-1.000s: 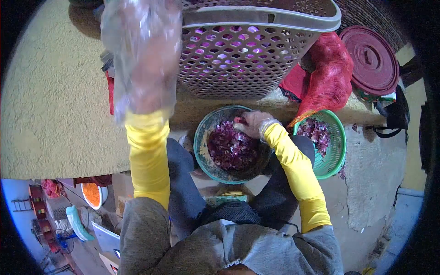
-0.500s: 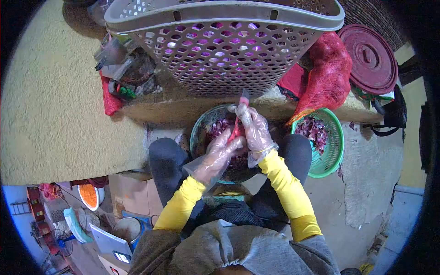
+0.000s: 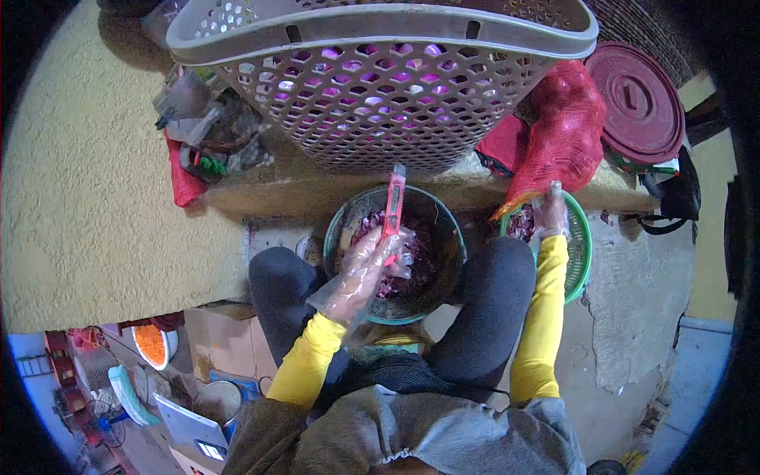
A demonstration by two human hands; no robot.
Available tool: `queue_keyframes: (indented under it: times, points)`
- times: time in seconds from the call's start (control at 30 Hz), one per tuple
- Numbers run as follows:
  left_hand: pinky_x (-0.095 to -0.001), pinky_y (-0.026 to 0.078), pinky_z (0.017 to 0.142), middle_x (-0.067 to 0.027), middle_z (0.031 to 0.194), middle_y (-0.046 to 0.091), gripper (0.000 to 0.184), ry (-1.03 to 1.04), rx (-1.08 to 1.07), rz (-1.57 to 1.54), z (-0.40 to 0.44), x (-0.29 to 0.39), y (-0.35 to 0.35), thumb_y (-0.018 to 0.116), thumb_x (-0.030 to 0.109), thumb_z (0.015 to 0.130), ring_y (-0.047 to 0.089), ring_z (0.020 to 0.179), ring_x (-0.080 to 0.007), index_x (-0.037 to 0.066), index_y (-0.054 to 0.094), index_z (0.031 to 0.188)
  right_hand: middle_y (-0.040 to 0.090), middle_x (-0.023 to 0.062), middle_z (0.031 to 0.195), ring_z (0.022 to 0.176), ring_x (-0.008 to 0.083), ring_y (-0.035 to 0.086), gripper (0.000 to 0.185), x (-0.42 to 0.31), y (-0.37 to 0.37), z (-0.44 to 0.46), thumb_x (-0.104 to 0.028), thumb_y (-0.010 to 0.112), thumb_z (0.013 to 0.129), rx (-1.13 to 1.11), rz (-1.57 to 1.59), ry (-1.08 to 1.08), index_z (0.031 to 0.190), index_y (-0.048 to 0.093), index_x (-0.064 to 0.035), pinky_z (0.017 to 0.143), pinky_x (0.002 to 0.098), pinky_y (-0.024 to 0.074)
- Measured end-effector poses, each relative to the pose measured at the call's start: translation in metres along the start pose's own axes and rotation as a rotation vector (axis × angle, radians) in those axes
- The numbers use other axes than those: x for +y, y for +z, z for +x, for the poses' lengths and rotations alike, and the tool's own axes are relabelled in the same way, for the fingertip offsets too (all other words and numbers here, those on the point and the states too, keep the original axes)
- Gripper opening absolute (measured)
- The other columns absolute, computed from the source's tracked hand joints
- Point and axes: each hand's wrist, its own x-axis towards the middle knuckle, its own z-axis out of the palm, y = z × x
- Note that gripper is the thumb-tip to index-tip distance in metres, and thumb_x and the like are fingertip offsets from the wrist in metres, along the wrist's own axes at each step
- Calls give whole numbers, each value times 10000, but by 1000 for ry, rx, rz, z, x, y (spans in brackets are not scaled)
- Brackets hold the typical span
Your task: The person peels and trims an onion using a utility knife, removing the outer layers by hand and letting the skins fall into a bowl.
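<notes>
My left hand [image 3: 362, 267], in a clear plastic glove, is wrapped round a pink box cutter [image 3: 394, 207] whose tip points away from me. It is above a dark bowl with a teal rim [image 3: 457, 252] that holds chopped purple pieces [image 3: 423, 273]. My right hand [image 3: 552, 212], also gloved, reaches over a green colander [image 3: 582, 249] holding more purple pieces [image 3: 520, 224]. Its fingers are pressed together, and what they may hold is hidden.
A large perforated basket [image 3: 380, 103] stands ahead on a ledge, purple contents showing through its holes. Beside it lie a red mesh sack [image 3: 566, 131] and a maroon lid [image 3: 636, 101]. Plastic bags [image 3: 194, 107] lie left of it. A bowl of orange shreds [image 3: 150, 346] is far left.
My right hand has left the cutter above the bowl and moved right to the colander. My left hand has kept the cutter, which now points more directly ahead.
</notes>
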Motion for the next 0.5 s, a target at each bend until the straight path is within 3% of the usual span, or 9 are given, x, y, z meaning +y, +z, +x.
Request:
queue_keyframes:
  times: [0.07,0.1,0.2,0.23,0.33,0.37,0.4,0.47,0.5]
  points:
    - [-251,553,669,8,842,577,294,-12,-23,-23,2,-1,0,554,266,1009,583,721,-76,42,608,1191,676,87,1083,973,306,650,481,38,-25,32,-449,668,901,174,372,520,1202,576,-85,809,420,518]
    - [-251,553,669,8,842,577,294,-12,-22,-24,3,-1,1,554,266,1009,583,721,-76,42,608,1191,692,81,1059,961,301,658,458,40,-28,31,-467,664,898,68,289,516,1158,598,-95,832,436,527]
    - [-259,556,683,5,849,584,291,-39,4,-14,5,-3,0,554,265,1009,583,718,-78,37,610,1181,692,70,1046,936,282,660,449,42,-29,36,-466,683,883,163,215,600,1139,616,-103,841,443,528]
    - [-258,555,690,6,846,584,291,-41,1,-22,6,-3,-1,550,263,1011,583,720,-78,35,610,1182,689,74,1051,923,280,662,423,44,-29,32,-439,706,868,-26,452,497,1118,628,-106,843,449,528]
    - [-254,551,698,7,840,585,290,-3,-9,-9,7,-4,-3,544,258,1014,581,719,-77,32,612,1183,690,78,1059,921,283,665,416,20,-32,21,-412,711,865,103,316,436,1120,627,-94,850,441,529]
    - [-251,549,699,7,838,586,289,39,-14,11,7,-4,-4,541,255,1015,579,717,-76,31,614,1182,686,91,1108,971,282,659,409,-16,-20,0,-396,715,862,26,424,366,1108,633,-80,869,441,526]
    - [-251,549,699,7,838,586,289,38,-12,11,6,-1,-2,541,255,1015,579,717,-76,31,614,1182,676,94,1137,1040,279,636,436,-30,-11,-6,-415,703,857,88,558,220,1108,643,-64,938,442,491]
    - [-233,456,663,17,822,555,269,-4,24,-24,1,6,3,546,276,1011,541,733,-81,49,611,1139,658,111,1180,1124,288,595,423,-4,-53,27,-327,662,856,-120,769,116,1161,625,-37,1027,449,429]
    - [-233,456,663,17,822,555,269,-7,22,-24,1,5,3,546,276,1011,541,733,-81,49,611,1139,658,111,1180,1124,288,595,423,24,-83,49,-327,662,856,-116,768,116,1161,625,-37,1027,449,429]
